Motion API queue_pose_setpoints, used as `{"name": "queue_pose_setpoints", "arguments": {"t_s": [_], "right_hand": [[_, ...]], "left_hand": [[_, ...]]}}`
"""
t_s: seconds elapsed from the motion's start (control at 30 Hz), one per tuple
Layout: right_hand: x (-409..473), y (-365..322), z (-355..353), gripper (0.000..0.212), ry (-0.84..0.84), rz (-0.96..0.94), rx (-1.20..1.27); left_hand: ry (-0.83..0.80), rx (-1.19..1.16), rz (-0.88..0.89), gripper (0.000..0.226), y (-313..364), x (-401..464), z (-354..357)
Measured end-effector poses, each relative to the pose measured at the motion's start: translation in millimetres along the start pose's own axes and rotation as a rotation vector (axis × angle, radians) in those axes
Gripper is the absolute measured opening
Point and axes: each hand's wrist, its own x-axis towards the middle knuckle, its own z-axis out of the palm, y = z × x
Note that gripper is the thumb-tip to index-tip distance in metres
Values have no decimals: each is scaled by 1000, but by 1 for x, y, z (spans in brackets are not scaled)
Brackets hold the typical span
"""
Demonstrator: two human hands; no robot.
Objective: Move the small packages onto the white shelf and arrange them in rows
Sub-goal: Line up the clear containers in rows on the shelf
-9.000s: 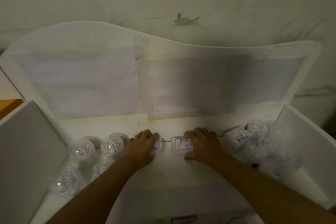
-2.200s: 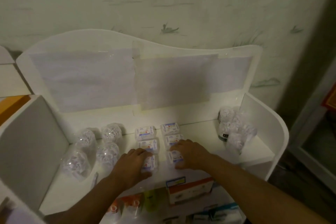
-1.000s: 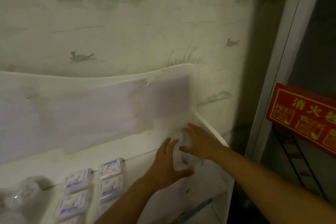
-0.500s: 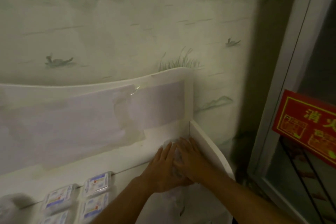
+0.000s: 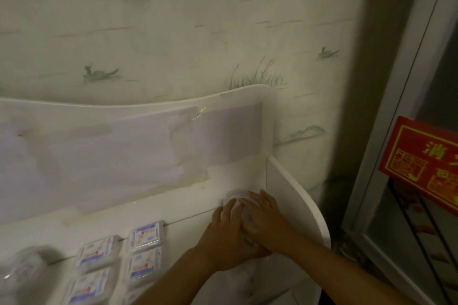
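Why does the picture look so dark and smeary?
Head view: the light is dim and greenish; the clear pack at lower left and the red sign are motion-blurred; tape on the shelf back catches a small glare.

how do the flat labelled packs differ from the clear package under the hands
The flat labelled packs are rectangular with blue-and-white labels; the clear package looks rounded and see-through. The packs lie untouched in neat rows mid-shelf; the package sits in the right corner with the left hand and right hand over it. Both are on the white shelf.

Wallpaper (image 5: 173,32) with faint green landscape print; red sign (image 5: 426,163), yellow characters, at right.
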Motion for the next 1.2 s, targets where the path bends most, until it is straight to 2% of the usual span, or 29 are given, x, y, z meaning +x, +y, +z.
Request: {"name": "queue_pose_setpoints", "arguments": {"t_s": [0.07, 0.1, 0.23, 0.33, 0.5, 0.67, 0.87, 0.97, 1.13, 1.2], "right_hand": [[1, -12, 0, 101, 88, -24, 30], [0, -20, -1, 98, 119, -35, 44], [-18, -47, -22, 64, 90, -93, 155], [-16, -50, -26, 60, 113, -91, 170], [-12, -37, -17, 63, 122, -76, 245], [-17, -25, -13, 63, 87, -83, 244], [-16, -24, -12, 82, 77, -96, 116], [-16, -22, -15, 106, 118, -106, 34], [-13, -14, -29, 93, 218, -120, 53], [-7, -5, -38, 76, 295, -96, 108]], "left_hand": [[-20, -66, -62, 127, -7, -7, -2], [-29, -106, -89, 126, -11, -11, -2], [0, -152, -123, 131, -20, -25, -4], [38, -179, -151, 133, -20, -29, -2], [60, -98, -156, 118, -27, -31, 5], [64, -131, -122, 96, -36, -34, 4], [71, -42, -165, 91, -29, -34, 1], [85, 3, -162, 76, -31, -33, 0], [94, 29, -188, 59, -40, -33, -28], [137, 71, -181, 45, -49, -31, -43]]}}
